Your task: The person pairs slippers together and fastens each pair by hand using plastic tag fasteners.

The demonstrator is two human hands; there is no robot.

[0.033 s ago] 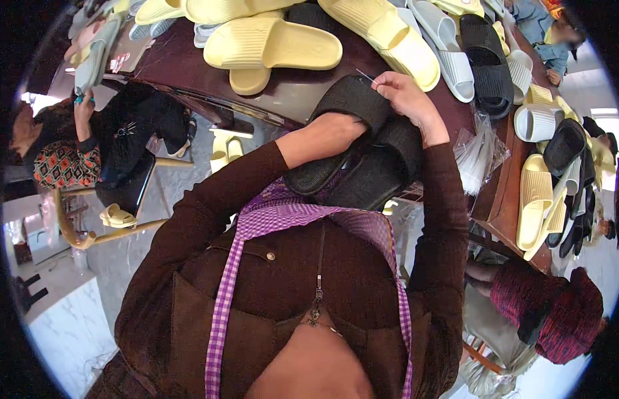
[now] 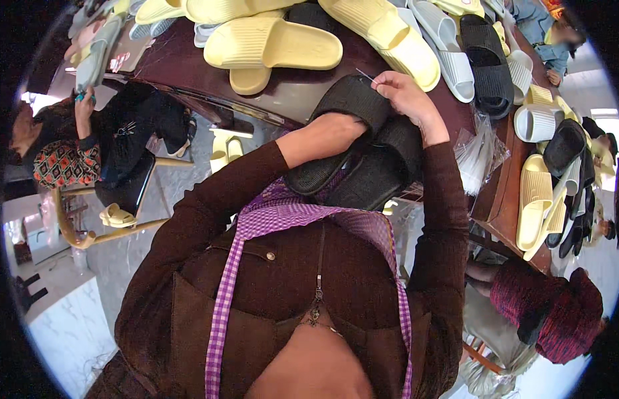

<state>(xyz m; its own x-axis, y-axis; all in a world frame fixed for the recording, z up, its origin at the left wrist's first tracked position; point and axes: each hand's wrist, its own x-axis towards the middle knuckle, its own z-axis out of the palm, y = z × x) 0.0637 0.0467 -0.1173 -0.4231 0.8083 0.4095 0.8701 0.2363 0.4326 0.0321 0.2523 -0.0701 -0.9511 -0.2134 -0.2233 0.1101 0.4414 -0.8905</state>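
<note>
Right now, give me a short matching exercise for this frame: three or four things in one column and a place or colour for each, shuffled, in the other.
Things:
1. left hand
2. right hand
3. pale yellow slide
4. clear plastic bags

Descriptions:
A. pinches a thin needle
B. at the table's right edge
C. tucked inside a black slipper
D. lies on the dark table, beyond the hands

Pairs: 1-C, 2-A, 3-D, 4-B
</note>
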